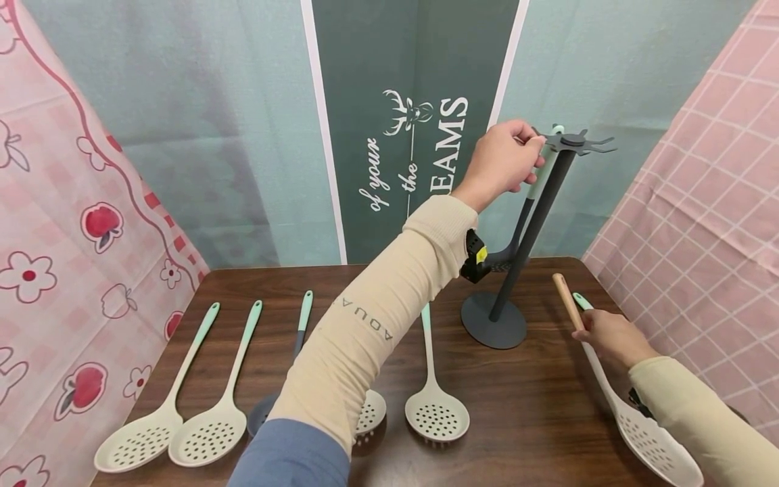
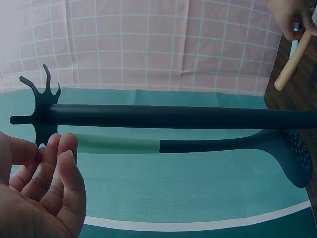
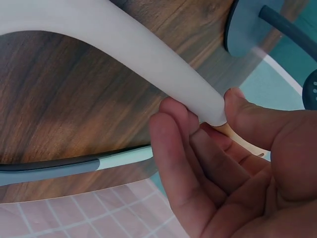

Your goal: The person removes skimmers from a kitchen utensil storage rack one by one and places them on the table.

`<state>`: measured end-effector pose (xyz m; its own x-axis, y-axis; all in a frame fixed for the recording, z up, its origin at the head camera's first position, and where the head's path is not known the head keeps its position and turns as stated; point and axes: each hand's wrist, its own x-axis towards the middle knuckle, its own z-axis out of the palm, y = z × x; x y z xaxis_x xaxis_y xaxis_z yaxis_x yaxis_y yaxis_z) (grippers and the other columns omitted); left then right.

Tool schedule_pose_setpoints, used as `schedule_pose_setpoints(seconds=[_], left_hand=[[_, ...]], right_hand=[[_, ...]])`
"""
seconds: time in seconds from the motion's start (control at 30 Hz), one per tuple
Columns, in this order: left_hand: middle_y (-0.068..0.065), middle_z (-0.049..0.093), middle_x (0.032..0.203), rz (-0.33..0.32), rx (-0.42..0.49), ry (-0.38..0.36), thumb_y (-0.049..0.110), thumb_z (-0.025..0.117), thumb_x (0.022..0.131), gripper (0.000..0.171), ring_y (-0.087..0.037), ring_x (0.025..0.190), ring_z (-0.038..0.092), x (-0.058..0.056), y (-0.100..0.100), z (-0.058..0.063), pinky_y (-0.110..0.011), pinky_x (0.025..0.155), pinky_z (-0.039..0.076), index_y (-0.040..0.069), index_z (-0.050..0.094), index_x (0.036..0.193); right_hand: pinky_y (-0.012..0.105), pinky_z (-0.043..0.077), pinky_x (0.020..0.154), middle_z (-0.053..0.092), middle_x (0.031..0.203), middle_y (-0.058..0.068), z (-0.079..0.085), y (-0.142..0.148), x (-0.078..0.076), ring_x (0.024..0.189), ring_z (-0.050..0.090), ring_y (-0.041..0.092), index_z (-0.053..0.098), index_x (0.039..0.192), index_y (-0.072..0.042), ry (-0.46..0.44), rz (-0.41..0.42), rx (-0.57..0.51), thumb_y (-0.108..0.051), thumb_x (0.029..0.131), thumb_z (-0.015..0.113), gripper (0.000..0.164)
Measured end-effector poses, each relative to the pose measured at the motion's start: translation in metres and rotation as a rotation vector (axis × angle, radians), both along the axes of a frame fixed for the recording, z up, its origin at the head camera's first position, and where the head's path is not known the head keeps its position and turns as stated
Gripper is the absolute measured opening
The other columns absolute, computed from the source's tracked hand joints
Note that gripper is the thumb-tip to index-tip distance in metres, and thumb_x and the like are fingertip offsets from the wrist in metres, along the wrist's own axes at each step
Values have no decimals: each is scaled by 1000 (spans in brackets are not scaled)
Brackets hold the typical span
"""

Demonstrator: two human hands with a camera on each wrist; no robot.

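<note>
My left hand (image 1: 504, 159) is at the top of a dark grey utensil stand (image 1: 535, 230), finger and thumb pinching one of its hook prongs. Right beside those fingers hangs a dark skimmer (image 2: 208, 145) with a mint handle, its perforated head low near the base. At the right of the table my right hand (image 1: 615, 336) grips a white skimmer (image 1: 657, 443) with a wooden handle (image 1: 569, 301), near where wood meets white. In the right wrist view, thumb and fingers close round the white shaft (image 3: 173, 74). Under it lies another mint-handled utensil (image 3: 124, 157), its head hidden.
Several mint-handled skimmers lie on the brown table, including white ones at far left (image 1: 143, 439), beside it (image 1: 209, 433) and mid-table (image 1: 437, 412). My left sleeve (image 1: 359, 325) partly covers two others. Cloth curtains (image 1: 255, 135) stand behind and at both sides.
</note>
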<state>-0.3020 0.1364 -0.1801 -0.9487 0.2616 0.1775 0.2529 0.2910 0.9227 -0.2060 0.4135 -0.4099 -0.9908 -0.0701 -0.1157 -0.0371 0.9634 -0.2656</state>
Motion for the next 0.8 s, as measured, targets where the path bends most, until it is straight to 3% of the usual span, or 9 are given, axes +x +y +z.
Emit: schedule_pose_setpoints(seconds=[0.47, 0.8], left_hand=[[9, 69, 80, -1, -9, -4, 26, 59, 105, 15, -6, 63, 66, -2, -1, 1, -21, 52, 49, 17, 65, 95], [8, 69, 81, 0, 0, -2, 25, 58, 106, 16, -6, 62, 66, -1, -2, 0, -21, 51, 48, 16, 65, 94]], right_hand=[[41, 41, 53, 53, 65, 5, -17, 6, -8, 59, 53, 25, 53, 79, -5, 46, -17, 31, -13, 90, 74, 25], [50, 47, 57, 61, 74, 16, -26, 6, -14, 67, 60, 35, 58, 88, -2, -52, -109, 18, -16, 91, 74, 22]])
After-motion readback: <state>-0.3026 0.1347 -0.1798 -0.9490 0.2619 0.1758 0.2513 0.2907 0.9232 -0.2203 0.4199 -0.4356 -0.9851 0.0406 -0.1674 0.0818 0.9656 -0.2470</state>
